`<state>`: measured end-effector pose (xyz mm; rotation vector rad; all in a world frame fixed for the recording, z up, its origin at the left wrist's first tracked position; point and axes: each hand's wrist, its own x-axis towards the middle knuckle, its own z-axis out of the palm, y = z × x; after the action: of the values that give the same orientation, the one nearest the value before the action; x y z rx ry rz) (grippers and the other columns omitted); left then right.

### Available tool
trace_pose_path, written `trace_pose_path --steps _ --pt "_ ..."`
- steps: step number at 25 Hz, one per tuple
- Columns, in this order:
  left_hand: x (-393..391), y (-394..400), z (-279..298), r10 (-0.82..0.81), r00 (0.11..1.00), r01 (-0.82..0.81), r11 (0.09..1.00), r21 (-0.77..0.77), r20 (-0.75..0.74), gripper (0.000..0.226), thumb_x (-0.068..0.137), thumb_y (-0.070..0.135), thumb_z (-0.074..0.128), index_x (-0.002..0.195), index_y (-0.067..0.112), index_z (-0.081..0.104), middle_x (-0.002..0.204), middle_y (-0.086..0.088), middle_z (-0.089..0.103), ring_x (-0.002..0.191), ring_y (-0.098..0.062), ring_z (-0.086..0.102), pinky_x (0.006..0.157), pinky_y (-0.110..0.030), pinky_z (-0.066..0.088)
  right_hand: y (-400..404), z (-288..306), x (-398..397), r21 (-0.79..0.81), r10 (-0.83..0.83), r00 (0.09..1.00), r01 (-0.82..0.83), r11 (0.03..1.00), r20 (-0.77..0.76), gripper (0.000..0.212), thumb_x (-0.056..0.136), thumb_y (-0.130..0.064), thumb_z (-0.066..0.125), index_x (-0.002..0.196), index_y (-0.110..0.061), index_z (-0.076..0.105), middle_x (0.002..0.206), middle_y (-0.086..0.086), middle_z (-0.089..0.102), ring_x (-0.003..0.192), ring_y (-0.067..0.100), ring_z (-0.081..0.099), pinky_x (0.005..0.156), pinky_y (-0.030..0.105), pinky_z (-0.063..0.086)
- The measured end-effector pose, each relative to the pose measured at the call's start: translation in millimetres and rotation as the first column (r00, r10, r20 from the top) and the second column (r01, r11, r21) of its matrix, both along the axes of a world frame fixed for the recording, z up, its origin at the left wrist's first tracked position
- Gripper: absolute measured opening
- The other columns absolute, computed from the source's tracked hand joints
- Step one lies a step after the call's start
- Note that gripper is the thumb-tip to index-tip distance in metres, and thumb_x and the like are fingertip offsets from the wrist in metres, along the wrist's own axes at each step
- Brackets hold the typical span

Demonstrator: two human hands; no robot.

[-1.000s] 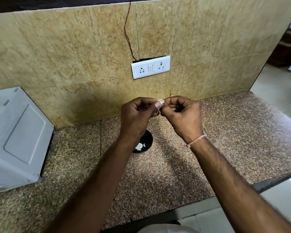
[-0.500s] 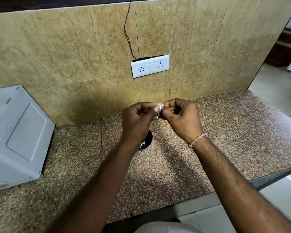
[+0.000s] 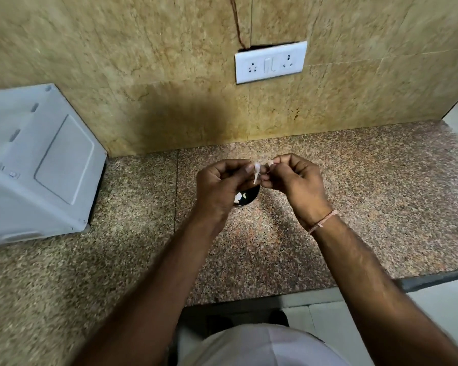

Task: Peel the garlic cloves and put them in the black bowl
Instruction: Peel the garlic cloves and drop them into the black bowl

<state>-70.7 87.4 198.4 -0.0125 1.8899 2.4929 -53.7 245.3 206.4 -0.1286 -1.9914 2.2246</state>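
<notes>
Head view: left hand [image 3: 220,187] and right hand [image 3: 292,182], fingers curled, pinch a garlic clove [image 3: 257,172] between them, a strip of skin hanging from it, directly above the black bowl [image 3: 249,198]. The bowl, holding pale peeled cloves, stands on the speckled worktop [image 3: 368,207], right of a white appliance [image 3: 37,165].

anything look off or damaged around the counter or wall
Yes: the socket plate on the tiled wall sits tilted, with a dark gap at its upper left where a bare reddish wire runs up the tiles. Nothing on the counter looks spilled.
</notes>
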Motion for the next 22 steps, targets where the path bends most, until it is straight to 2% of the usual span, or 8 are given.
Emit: trace_pose_path --steps 4,7,9,11,14,17,19,22 --pt "11 -13 -49 0.061 0.989 -0.052 0.996 -0.068 0.135 0.006 0.087 0.001 0.079 0.092 0.005 0.077 0.088 -0.009 0.08 0.079 -0.018 0.076 0.069 -0.029 0.063 -16 -52 1 -0.01 0.061 0.982 -0.06 0.998 0.18 0.024 0.106 -0.005 0.047 0.087 -0.007 0.061 0.08 0.015 0.069 0.067 0.02 0.065 0.065 0.031 0.058" --pt "20 -24 -104 0.131 0.954 -0.077 0.976 -0.202 0.27 0.004 0.089 0.007 0.08 0.088 0.01 0.078 0.087 -0.011 0.079 0.084 -0.027 0.077 0.074 -0.038 0.065 -21 -104 9 0.082 0.078 0.946 -0.109 0.991 0.316 0.022 0.104 -0.006 0.053 0.086 0.004 0.06 0.075 0.017 0.063 0.067 0.026 0.059 0.067 0.042 0.055" --pt "26 -32 -137 0.162 0.934 -0.051 0.943 -0.328 0.319 0.005 0.089 0.015 0.083 0.089 0.011 0.078 0.086 -0.009 0.079 0.086 -0.028 0.077 0.076 -0.042 0.065 -19 -138 12 0.21 0.078 0.923 -0.168 0.963 0.377 0.018 0.1 -0.013 0.062 0.083 -0.009 0.068 0.074 0.012 0.069 0.067 0.032 0.065 0.073 0.051 0.059" --pt "32 -39 -162 0.198 0.943 -0.024 0.841 -0.541 0.266 0.009 0.088 0.022 0.084 0.087 0.016 0.078 0.081 0.001 0.078 0.077 -0.012 0.075 0.075 -0.032 0.063 -16 -163 15 0.403 0.078 0.916 -0.248 0.881 0.393 0.013 0.094 -0.021 0.069 0.082 -0.025 0.073 0.07 0.001 0.074 0.068 0.027 0.072 0.075 0.048 0.062" --pt "40 -47 -189 0.171 0.98 -0.025 0.603 -0.797 0.099 0.011 0.091 0.022 0.08 0.085 0.014 0.075 0.081 0.006 0.074 0.068 0.006 0.062 0.069 -0.014 0.053 -14 -190 20 0.664 0.129 0.924 -0.351 0.661 0.361 0.008 0.092 -0.021 0.073 0.097 -0.021 0.079 0.082 0.002 0.077 0.079 0.025 0.073 0.079 0.034 0.057" --pt "40 -54 -212 0.116 0.991 0.012 0.448 -0.894 0.072 0.016 0.092 0.026 0.076 0.084 0.014 0.07 0.081 0.001 0.07 0.07 -0.011 0.062 0.068 -0.037 0.055 -11 -205 21 0.817 0.193 0.94 -0.34 0.466 0.281 0.013 0.089 -0.018 0.074 0.1 -0.013 0.08 0.088 0.012 0.078 0.081 0.034 0.072 0.078 0.036 0.055" --pt "39 -55 -220 0.128 0.989 0.013 0.424 -0.906 0.074 0.017 0.091 0.029 0.076 0.084 0.015 0.069 0.081 0.0 0.069 0.073 -0.017 0.063 0.068 -0.041 0.055 -8 -211 20 0.847 0.235 0.939 -0.33 0.416 0.251 0.013 0.089 -0.02 0.073 0.096 -0.012 0.08 0.085 0.014 0.076 0.078 0.036 0.071 0.072 0.038 0.058" --pt "38 -54 -220 0.16 0.982 0.015 0.459 -0.888 0.099 0.014 0.087 0.027 0.08 0.092 0.016 0.072 0.087 0.001 0.071 0.079 -0.015 0.065 0.073 -0.036 0.056 -1 -219 17 0.879 0.246 0.95 -0.279 0.387 0.193 0.015 0.086 -0.016 0.072 0.097 -0.013 0.081 0.086 0.015 0.073 0.076 0.036 0.069 0.068 0.039 0.058"
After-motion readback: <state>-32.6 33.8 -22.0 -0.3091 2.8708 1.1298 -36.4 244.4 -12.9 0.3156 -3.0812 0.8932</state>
